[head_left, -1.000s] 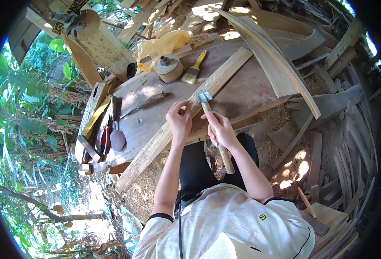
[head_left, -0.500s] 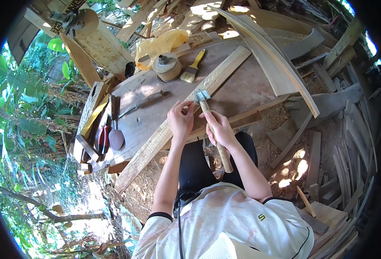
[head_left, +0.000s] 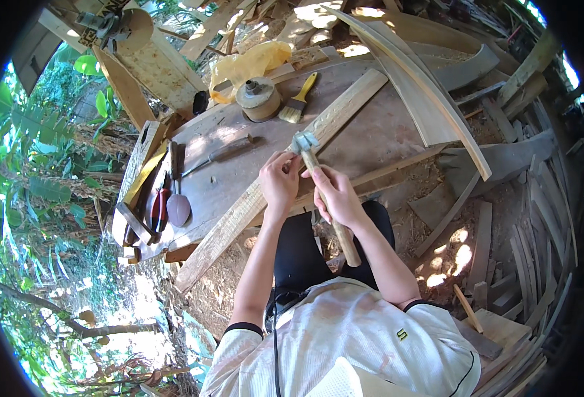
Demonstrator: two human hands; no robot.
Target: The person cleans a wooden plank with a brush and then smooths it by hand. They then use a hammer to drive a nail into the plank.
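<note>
A long wooden plank (head_left: 229, 237) lies slantwise across the worktable, its near end jutting past the edge. My right hand (head_left: 336, 195) is wrapped round the wooden handle of a hammer (head_left: 305, 141), whose metal head is over the plank close to my left fingertips. The handle's end points back toward my lap. Against the plank rests my left hand (head_left: 281, 183), thumb and fingers pinched together. Whatever is between them is too small or hidden to make out.
On the worktable (head_left: 229, 182) lie a chisel-like tool (head_left: 219, 156), red-handled pliers (head_left: 158, 210) and a brush (head_left: 298, 99), beside a round tin (head_left: 258, 101). Thin curved boards (head_left: 414, 86) overhang the right side. Wood offcuts (head_left: 537, 218) are piled at far right.
The hammer head has shifted slightly left and nearer my left fingers, with my right hand moving along. My left hand stays pinched at nearly the same spot.
</note>
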